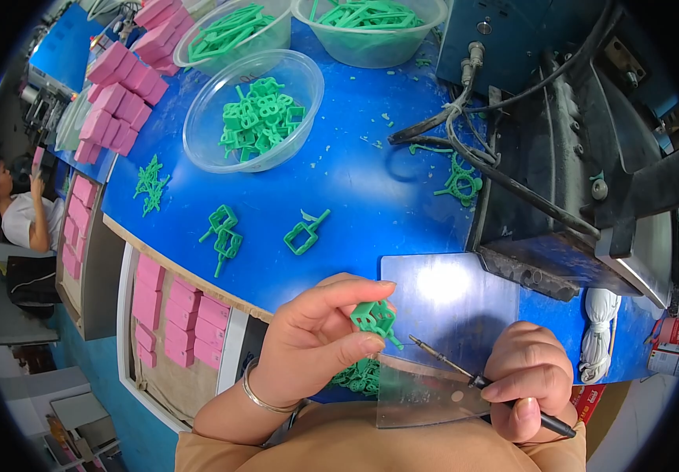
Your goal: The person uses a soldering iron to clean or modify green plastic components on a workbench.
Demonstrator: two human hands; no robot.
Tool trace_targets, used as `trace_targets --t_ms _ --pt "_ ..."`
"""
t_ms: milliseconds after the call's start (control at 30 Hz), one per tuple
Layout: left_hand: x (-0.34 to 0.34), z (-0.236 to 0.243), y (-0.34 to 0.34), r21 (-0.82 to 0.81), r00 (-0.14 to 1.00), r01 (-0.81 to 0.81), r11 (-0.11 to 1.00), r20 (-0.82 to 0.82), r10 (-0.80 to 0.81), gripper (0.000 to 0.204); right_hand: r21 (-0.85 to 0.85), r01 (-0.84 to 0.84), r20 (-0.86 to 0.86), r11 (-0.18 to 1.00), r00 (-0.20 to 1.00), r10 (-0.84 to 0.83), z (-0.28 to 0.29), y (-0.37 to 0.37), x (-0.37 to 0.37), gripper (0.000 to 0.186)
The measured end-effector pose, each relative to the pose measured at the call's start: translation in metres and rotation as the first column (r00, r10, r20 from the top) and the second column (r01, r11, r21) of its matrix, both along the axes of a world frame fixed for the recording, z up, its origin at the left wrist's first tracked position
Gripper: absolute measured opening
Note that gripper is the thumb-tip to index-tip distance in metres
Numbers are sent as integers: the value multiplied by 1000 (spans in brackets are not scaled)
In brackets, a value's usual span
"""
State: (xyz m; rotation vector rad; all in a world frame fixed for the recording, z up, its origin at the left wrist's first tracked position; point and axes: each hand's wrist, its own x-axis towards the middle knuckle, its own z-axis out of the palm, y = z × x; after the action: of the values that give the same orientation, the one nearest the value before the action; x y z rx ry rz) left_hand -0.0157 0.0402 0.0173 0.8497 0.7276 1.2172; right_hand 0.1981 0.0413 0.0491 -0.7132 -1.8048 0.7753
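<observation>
My left hand (304, 338) pinches a small green wax-like piece (372, 316) with box-shaped openings and a short stem between thumb and fingers. In my right hand (530, 376) is a slim tool (443, 359) with a black handle and a thin metal shaft. Its tip points at the green piece, a small gap away from the stem. Below both hands lies a clear plastic sheet (426, 403), beside a shiny metal plate (402, 315). A heap of green scraps (359, 377) shows partly under my left hand.
On the blue table (371, 197), loose green pieces (225, 232) and a square green frame (301, 237) lie ahead. Clear bowls, one nearest (197, 145), hold green parts. Black machinery (544, 181) with cables stands right. Pink blocks (119, 118) are stacked left; a person (28, 212) sits beyond.
</observation>
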Motion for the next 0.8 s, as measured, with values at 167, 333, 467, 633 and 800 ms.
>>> trace_targets --t_ms 167,333,467,633,800 --pt "0 0 0 3 1000 5 1000 1 -5 42 -20 -6 -123 1000 992 4 -4 0 -2 20" --pt "0 1 0 18 999 -4 1000 -37 4 41 -45 19 -118 999 993 -24 -4 -1 -4 20" --pt "0 1 0 28 999 -5 1000 -45 7 42 -28 -20 -37 999 999 19 0 1 -2 18" --pt "-4 0 1 74 994 99 992 36 -102 43 -66 -51 19 997 998 52 2 2 -1 17" --pt "-5 0 1 84 993 106 991 33 -109 43 -72 -62 36 995 997 64 2 2 -1 17"
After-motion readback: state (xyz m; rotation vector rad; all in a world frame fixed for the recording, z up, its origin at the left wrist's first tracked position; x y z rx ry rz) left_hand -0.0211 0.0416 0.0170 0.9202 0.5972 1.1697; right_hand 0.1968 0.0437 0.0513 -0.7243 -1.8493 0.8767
